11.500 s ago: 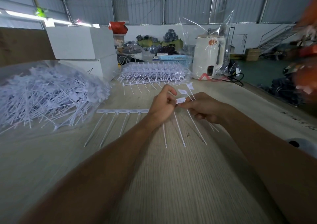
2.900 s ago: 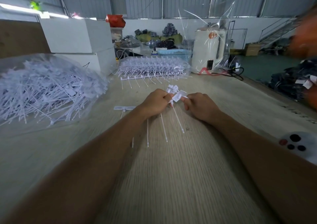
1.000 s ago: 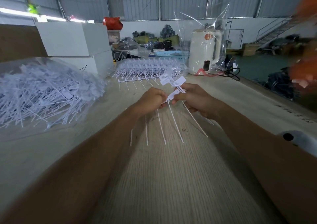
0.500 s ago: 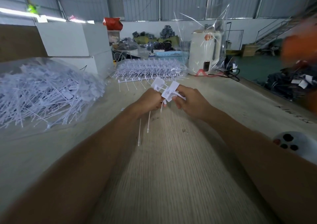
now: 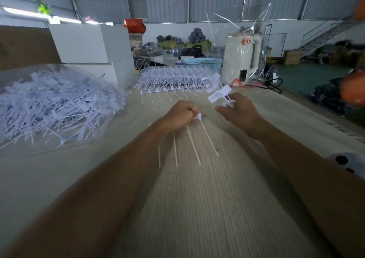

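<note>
Matt white plastic ties [image 5: 194, 145] on a grainy, pale wood table [image 5: 207, 208]; glossy clear bag [image 5: 254, 32]

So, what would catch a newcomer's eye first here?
The two bare hands at mid-table: the left hand grips a row of white plastic ties whose thin tails hang toward the table, while the right hand pinches a few separate ties with flat tags beside it. Next comes the big heap of loose ties in a clear bag at the left, then a neat stack of tie strips at the table's far side.
</note>
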A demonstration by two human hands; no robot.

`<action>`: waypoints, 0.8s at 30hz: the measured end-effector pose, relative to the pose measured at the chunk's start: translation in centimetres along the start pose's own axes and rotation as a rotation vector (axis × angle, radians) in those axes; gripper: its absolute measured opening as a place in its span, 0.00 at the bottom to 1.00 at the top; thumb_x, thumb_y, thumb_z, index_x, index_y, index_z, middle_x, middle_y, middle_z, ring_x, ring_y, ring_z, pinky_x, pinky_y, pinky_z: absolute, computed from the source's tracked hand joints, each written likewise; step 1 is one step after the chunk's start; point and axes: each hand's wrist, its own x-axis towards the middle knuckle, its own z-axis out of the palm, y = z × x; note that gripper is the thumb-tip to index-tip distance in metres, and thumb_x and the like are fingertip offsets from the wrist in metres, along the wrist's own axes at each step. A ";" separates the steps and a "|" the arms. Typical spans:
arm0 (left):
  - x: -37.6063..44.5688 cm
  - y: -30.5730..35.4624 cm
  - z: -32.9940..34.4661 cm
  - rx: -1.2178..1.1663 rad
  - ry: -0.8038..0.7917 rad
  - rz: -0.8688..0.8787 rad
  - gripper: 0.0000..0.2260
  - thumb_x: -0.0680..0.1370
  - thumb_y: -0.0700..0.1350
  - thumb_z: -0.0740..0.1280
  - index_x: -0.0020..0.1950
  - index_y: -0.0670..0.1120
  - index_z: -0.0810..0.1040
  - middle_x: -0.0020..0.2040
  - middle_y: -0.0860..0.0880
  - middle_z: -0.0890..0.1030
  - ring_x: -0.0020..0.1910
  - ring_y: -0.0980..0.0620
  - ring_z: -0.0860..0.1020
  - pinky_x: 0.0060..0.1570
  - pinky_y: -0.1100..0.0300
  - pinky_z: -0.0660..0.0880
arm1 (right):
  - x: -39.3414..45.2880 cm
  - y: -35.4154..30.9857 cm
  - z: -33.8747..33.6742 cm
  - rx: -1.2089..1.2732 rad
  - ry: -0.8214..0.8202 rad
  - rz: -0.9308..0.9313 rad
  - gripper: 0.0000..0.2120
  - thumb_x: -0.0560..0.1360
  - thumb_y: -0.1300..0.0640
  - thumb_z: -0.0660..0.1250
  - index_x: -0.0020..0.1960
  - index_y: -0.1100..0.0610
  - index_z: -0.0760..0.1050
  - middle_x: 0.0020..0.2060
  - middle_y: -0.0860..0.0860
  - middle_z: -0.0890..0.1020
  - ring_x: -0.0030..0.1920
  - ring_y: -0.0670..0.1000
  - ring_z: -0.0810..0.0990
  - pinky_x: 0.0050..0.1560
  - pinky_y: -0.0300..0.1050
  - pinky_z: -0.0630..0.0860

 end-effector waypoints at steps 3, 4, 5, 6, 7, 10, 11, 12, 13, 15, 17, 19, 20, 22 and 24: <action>-0.1 0.2 0.0 -0.069 0.006 -0.017 0.11 0.78 0.31 0.62 0.55 0.38 0.81 0.39 0.46 0.78 0.37 0.54 0.77 0.30 0.72 0.70 | -0.3 -0.2 0.5 0.109 -0.054 0.016 0.15 0.70 0.55 0.79 0.42 0.65 0.78 0.32 0.54 0.79 0.31 0.50 0.75 0.38 0.44 0.70; -0.2 0.2 -0.1 -0.092 0.014 -0.029 0.12 0.78 0.31 0.61 0.55 0.41 0.81 0.42 0.46 0.79 0.39 0.53 0.78 0.30 0.71 0.71 | -0.3 -0.3 0.6 0.104 -0.067 0.018 0.15 0.70 0.56 0.78 0.42 0.67 0.79 0.31 0.55 0.79 0.31 0.50 0.74 0.37 0.44 0.70; -0.2 0.2 -0.2 -0.111 0.013 -0.038 0.13 0.77 0.31 0.61 0.56 0.42 0.80 0.46 0.46 0.79 0.42 0.52 0.79 0.30 0.71 0.71 | -0.3 -0.3 0.6 0.080 -0.081 0.017 0.13 0.71 0.57 0.77 0.41 0.67 0.79 0.30 0.55 0.78 0.30 0.50 0.74 0.38 0.44 0.70; -0.1 0.2 -0.3 -0.128 0.002 -0.042 0.14 0.77 0.30 0.61 0.57 0.43 0.79 0.50 0.46 0.79 0.46 0.51 0.80 0.31 0.70 0.72 | -0.2 -0.3 0.6 0.048 -0.093 0.018 0.11 0.71 0.58 0.75 0.39 0.65 0.79 0.29 0.53 0.78 0.29 0.48 0.73 0.38 0.44 0.70; -0.1 0.2 -0.4 -0.140 -0.013 -0.040 0.16 0.76 0.28 0.61 0.58 0.42 0.78 0.52 0.45 0.78 0.50 0.50 0.81 0.33 0.70 0.74 | -0.1 -0.2 0.6 0.020 -0.100 0.014 0.10 0.73 0.58 0.73 0.37 0.63 0.79 0.27 0.51 0.77 0.28 0.46 0.73 0.37 0.44 0.69; -0.1 0.0 -0.4 -0.137 -0.029 0.005 0.17 0.74 0.27 0.65 0.60 0.40 0.77 0.49 0.44 0.82 0.52 0.49 0.81 0.46 0.62 0.76 | -0.2 -0.1 0.6 0.004 -0.112 -0.019 0.10 0.78 0.57 0.67 0.39 0.58 0.79 0.23 0.47 0.76 0.24 0.41 0.72 0.36 0.42 0.69; -0.1 0.0 -0.4 -0.131 -0.026 0.023 0.17 0.73 0.27 0.65 0.60 0.40 0.78 0.47 0.44 0.82 0.49 0.51 0.80 0.47 0.61 0.76 | -0.3 -0.2 0.6 0.031 -0.120 -0.029 0.10 0.79 0.57 0.66 0.40 0.57 0.78 0.23 0.47 0.77 0.24 0.41 0.73 0.36 0.42 0.70; -0.2 -0.1 -0.4 -0.129 -0.022 0.037 0.17 0.73 0.27 0.66 0.60 0.40 0.78 0.47 0.44 0.83 0.48 0.53 0.80 0.46 0.61 0.76 | -0.3 -0.3 0.6 0.067 -0.124 -0.035 0.09 0.80 0.57 0.64 0.42 0.55 0.76 0.24 0.47 0.77 0.24 0.42 0.73 0.34 0.42 0.70; -0.2 -0.1 -0.4 -0.130 -0.021 0.047 0.18 0.72 0.26 0.66 0.59 0.40 0.78 0.47 0.43 0.84 0.46 0.54 0.80 0.45 0.62 0.76 | -0.3 -0.4 0.6 0.098 -0.120 -0.036 0.08 0.82 0.56 0.62 0.44 0.55 0.75 0.26 0.48 0.77 0.24 0.44 0.73 0.32 0.42 0.71; -0.1 0.0 -0.2 -0.139 -0.033 0.059 0.18 0.72 0.26 0.69 0.59 0.39 0.77 0.49 0.43 0.85 0.45 0.56 0.81 0.41 0.66 0.77 | -0.2 -0.6 0.6 0.100 -0.093 -0.049 0.08 0.83 0.55 0.60 0.50 0.57 0.75 0.30 0.49 0.75 0.28 0.48 0.74 0.29 0.42 0.69; -0.1 0.1 0.1 -0.165 -0.054 0.064 0.19 0.72 0.27 0.71 0.59 0.40 0.76 0.49 0.44 0.86 0.44 0.57 0.83 0.41 0.66 0.78 | -0.2 -0.8 0.7 0.081 -0.074 -0.071 0.09 0.83 0.52 0.61 0.50 0.56 0.74 0.33 0.46 0.73 0.32 0.47 0.72 0.31 0.39 0.65; 0.0 0.3 0.4 -0.187 -0.072 0.085 0.19 0.71 0.27 0.72 0.59 0.40 0.74 0.47 0.46 0.86 0.46 0.54 0.83 0.45 0.62 0.79 | -0.3 -1.1 0.8 0.179 -0.088 -0.031 0.11 0.81 0.48 0.65 0.43 0.52 0.73 0.31 0.46 0.73 0.29 0.44 0.70 0.28 0.38 0.63; 0.0 0.5 0.5 -0.194 -0.075 0.103 0.20 0.71 0.26 0.72 0.58 0.41 0.73 0.47 0.46 0.85 0.47 0.52 0.84 0.47 0.60 0.79 | -0.3 -1.3 0.8 0.248 -0.104 0.009 0.14 0.79 0.46 0.69 0.39 0.52 0.73 0.28 0.47 0.72 0.26 0.43 0.68 0.25 0.37 0.62; 0.1 0.7 0.6 -0.192 -0.061 0.141 0.20 0.70 0.26 0.72 0.57 0.42 0.73 0.47 0.45 0.85 0.48 0.50 0.84 0.50 0.59 0.79 | -0.3 -1.6 0.4 0.358 -0.129 0.101 0.18 0.74 0.44 0.75 0.35 0.55 0.73 0.25 0.49 0.71 0.22 0.44 0.65 0.23 0.37 0.60; 0.2 0.8 0.7 -0.207 -0.036 0.170 0.20 0.70 0.26 0.73 0.56 0.43 0.74 0.47 0.47 0.84 0.48 0.52 0.83 0.49 0.61 0.80 | -0.2 -1.7 0.0 0.433 -0.137 0.180 0.20 0.70 0.45 0.79 0.34 0.56 0.73 0.23 0.49 0.71 0.23 0.45 0.64 0.24 0.37 0.60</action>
